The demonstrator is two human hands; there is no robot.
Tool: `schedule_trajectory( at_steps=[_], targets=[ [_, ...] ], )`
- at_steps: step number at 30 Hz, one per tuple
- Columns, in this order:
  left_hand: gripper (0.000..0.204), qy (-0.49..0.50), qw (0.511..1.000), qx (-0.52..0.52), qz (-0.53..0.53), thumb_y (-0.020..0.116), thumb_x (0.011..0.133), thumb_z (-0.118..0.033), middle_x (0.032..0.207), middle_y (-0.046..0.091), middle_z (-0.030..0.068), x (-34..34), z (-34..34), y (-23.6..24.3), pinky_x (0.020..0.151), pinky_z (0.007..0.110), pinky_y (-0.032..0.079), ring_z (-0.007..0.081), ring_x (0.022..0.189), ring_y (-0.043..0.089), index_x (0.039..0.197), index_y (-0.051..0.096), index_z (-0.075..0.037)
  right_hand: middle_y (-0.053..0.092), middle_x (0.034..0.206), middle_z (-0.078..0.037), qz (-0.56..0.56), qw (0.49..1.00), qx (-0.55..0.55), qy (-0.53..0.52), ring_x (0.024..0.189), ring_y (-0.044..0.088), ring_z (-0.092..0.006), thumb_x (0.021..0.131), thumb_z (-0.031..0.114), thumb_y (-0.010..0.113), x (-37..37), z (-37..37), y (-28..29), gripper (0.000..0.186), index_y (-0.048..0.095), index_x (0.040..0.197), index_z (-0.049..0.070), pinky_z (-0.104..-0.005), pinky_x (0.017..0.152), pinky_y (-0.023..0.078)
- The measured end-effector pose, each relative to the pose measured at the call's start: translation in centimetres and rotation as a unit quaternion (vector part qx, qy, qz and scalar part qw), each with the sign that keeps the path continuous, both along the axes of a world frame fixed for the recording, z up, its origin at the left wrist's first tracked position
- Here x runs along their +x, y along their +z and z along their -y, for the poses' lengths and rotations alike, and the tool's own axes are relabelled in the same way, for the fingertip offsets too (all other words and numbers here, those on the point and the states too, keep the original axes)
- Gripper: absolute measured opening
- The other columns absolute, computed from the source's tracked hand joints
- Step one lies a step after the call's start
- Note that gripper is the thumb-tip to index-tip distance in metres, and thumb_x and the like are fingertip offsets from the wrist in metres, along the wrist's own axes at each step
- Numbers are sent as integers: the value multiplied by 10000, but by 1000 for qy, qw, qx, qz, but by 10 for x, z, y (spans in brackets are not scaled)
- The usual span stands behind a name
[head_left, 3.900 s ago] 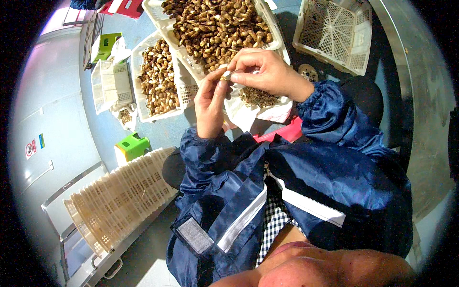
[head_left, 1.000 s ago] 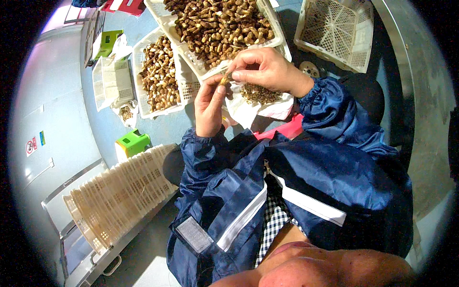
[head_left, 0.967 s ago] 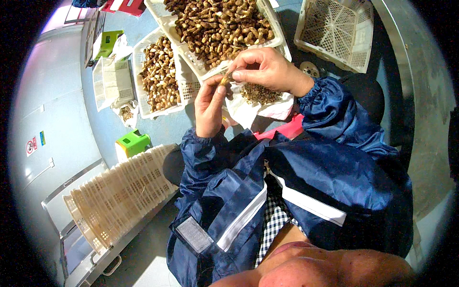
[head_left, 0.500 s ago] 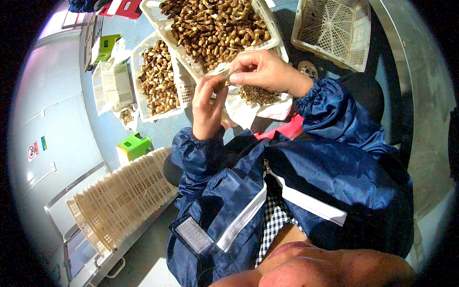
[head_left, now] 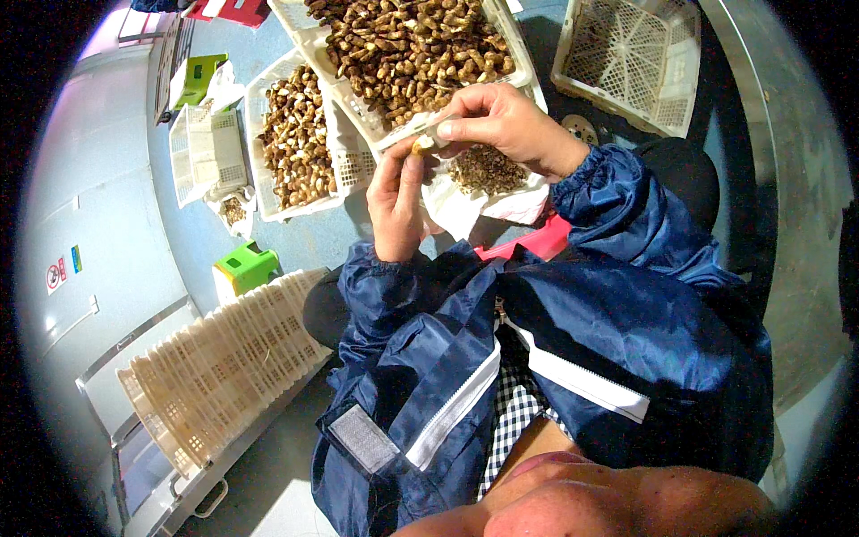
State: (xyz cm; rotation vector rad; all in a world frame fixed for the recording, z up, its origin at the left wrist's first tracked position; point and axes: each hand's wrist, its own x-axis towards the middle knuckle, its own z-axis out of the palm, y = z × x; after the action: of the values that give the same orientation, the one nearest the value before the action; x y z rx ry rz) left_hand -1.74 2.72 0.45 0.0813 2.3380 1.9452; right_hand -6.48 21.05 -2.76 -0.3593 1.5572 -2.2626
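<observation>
My left hand [head_left: 396,195] pinches a small mushroom [head_left: 419,145] between thumb and fingertips; a pale, yellowish patch shows on it. My right hand [head_left: 508,125] is closed at the mushroom's upper end, pinching a small greyish piece whose kind I cannot make out. Just below the hands, a heap of dark trimmings [head_left: 488,170] lies on a white cloth [head_left: 455,211]. Beyond them stands a white crate [head_left: 386,140] full of brown mushrooms [head_left: 416,58]. To its left, a second white crate [head_left: 259,192] holds cleaner, paler-stemmed mushrooms [head_left: 297,143].
A white mesh crate [head_left: 626,54] stands at the far right. Stacked cream baskets [head_left: 224,358] lean at the lower left, near a green stool [head_left: 246,267]. Something pink [head_left: 537,240] shows under the cloth. A grey metal surface [head_left: 805,268] runs along the right.
My hands have turned the mushroom, so its pale patch now shows. The left fingers have shifted slightly, and the whole view has moved a little.
</observation>
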Motion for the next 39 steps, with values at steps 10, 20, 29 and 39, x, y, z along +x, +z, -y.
schedule_trajectory(
  at_steps=[10,20,29,39],
  targets=[
    [297,28,993,103,49,493,989,-187,827,577,0,5,-10,-2,614,189,391,51,695,490,1231,534,-20,638,723,-5,-51,996,30,-71,683,567,-82,823,194,696,-1,6,-2,179,673,829,17,-264,614,458],
    [284,58,943,268,191,447,1003,-206,811,566,-7,4,-5,-1,527,187,368,44,608,464,1195,553,-26,641,892,-75,-144,980,126,-52,802,591,-148,844,149,663,1,4,-3,165,628,813,-9,-287,734,464],
    [295,45,943,251,214,399,1003,-249,624,429,-16,4,-5,0,486,222,310,75,504,370,1186,508,-45,634,827,-80,-68,993,88,-23,809,596,-175,820,113,666,1,7,-1,133,634,837,-14,-305,719,471],
    [185,40,876,386,287,482,971,-269,633,434,-42,2,18,-9,468,194,286,64,505,366,971,531,-91,625,787,-96,-227,949,205,-73,745,604,-202,824,122,641,3,12,-4,129,631,861,-2,-305,692,468]
  ],
)
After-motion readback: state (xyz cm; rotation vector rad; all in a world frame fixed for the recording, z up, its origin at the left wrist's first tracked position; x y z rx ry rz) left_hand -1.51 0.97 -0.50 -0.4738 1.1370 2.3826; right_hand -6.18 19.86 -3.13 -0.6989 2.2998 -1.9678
